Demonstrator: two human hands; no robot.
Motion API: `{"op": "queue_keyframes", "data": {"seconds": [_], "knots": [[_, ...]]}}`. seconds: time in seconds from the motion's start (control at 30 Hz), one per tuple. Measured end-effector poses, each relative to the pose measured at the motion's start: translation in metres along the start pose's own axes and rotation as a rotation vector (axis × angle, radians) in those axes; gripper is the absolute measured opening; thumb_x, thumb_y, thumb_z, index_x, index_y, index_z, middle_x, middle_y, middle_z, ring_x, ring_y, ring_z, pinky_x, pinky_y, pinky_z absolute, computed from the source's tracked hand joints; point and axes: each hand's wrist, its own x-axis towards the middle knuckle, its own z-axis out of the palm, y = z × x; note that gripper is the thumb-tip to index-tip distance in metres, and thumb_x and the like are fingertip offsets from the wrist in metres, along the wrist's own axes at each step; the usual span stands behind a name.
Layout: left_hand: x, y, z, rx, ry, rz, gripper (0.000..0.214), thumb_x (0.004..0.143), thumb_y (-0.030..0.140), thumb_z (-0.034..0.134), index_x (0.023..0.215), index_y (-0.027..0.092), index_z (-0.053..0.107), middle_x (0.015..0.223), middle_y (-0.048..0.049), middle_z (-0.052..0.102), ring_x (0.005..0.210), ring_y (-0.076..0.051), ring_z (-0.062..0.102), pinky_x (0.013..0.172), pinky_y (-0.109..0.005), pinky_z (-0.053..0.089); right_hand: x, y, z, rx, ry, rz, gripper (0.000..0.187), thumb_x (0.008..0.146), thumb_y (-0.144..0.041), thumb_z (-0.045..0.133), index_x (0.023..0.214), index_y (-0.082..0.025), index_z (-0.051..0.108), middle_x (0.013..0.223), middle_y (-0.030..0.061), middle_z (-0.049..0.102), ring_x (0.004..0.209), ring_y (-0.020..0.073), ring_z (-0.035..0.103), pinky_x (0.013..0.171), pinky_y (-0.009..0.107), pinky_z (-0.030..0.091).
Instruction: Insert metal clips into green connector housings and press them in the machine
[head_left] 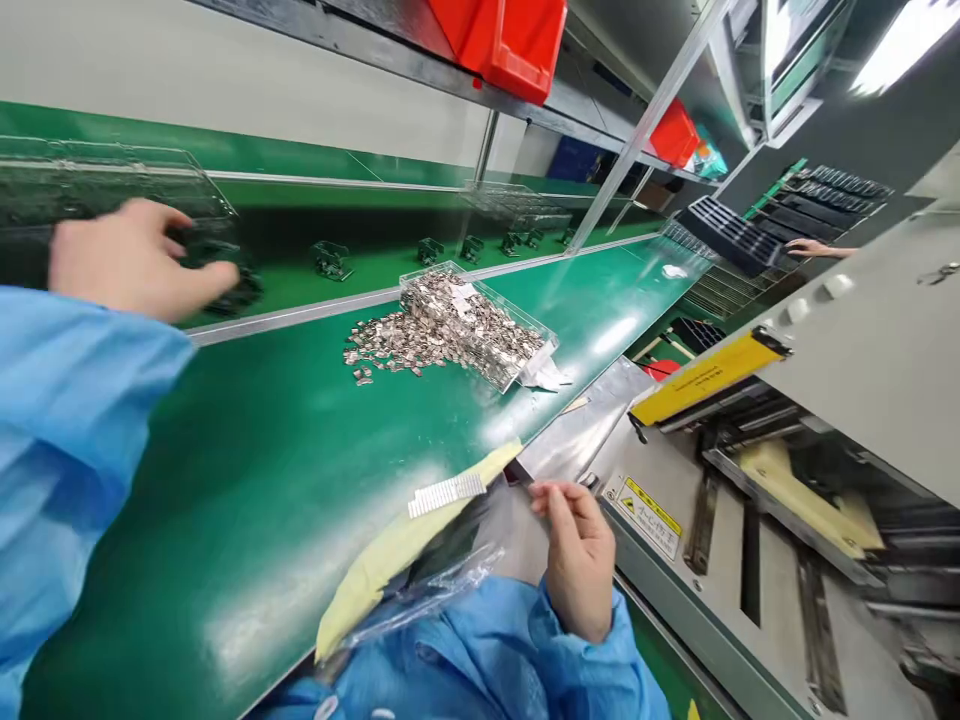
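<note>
My left hand [135, 255] reaches over the far left of the bench, thumb and fingers apart. Just beyond its fingertips is a blurred dark part [232, 285], beside a clear plastic tray [169, 170]; whether the fingers touch either one is unclear. My right hand [581, 555] is close to my body at the bench's near edge, thumb and forefinger pinched together. Anything between them is too small to make out. Left of it, a yellow strip [367, 580] carries a row of small white pieces [448, 494], with clear plastic film [427, 595] below.
A clear box [536, 350] spills small metal pieces [420, 330] onto the green bench [262, 430]. Several small dark parts [330, 260] stand along the back. Right is a machine [675, 500] with a yellow bar. Another person's hand [810, 247] is by a black tray [727, 235].
</note>
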Motion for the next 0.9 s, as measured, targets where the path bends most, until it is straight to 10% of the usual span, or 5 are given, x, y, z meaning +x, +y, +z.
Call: {"op": "queue_keyframes", "data": {"seconds": [0.13, 0.33, 0.6, 0.9], "knots": [[-0.082, 0.061, 0.02, 0.129, -0.139, 0.176, 0.051, 0.083, 0.044, 0.048, 0.122, 0.011, 0.05, 0.094, -0.0066, 0.063, 0.094, -0.03, 0.065, 0.082, -0.039, 0.049, -0.014, 0.026, -0.014, -0.162, -0.151, 0.098, 0.029, 0.085, -0.046, 0.062, 0.082, -0.017, 0.065, 0.076, 0.0041, 0.066, 0.068, 0.0164, 0.056, 0.066, 0.028, 0.045], [-0.173, 0.048, 0.055, 0.155, -0.239, 0.11, 0.052, 0.087, 0.049, 0.044, 0.126, 0.015, 0.048, 0.108, -0.012, 0.061, 0.093, -0.029, 0.064, 0.079, -0.038, 0.05, -0.028, 0.035, 0.001, -0.197, -0.338, 0.127, 0.033, 0.085, -0.05, 0.06, 0.081, -0.017, 0.064, 0.076, 0.0057, 0.067, 0.069, 0.0184, 0.059, 0.065, 0.028, 0.047], [-0.179, -0.014, 0.064, -0.264, -0.426, 0.276, 0.116, 0.062, 0.059, 0.074, 0.149, 0.022, 0.007, 0.156, -0.0195, 0.014, 0.143, -0.037, 0.016, 0.112, -0.053, 0.026, -0.023, 0.021, 0.018, -0.224, -0.369, 0.067, 0.032, 0.084, -0.05, 0.061, 0.086, -0.019, 0.065, 0.082, 0.006, 0.068, 0.07, 0.0178, 0.058, 0.065, 0.028, 0.049], [-0.167, -0.017, 0.078, -0.382, -0.457, 0.34, 0.093, 0.068, 0.046, 0.074, 0.143, 0.018, 0.027, 0.133, -0.0163, 0.052, 0.121, -0.031, 0.052, 0.102, -0.044, 0.04, -0.025, -0.003, 0.057, -0.25, -0.57, -0.024, 0.025, 0.09, -0.043, 0.056, 0.087, -0.019, 0.065, 0.081, 0.0043, 0.068, 0.071, 0.0168, 0.059, 0.066, 0.027, 0.048]]}}
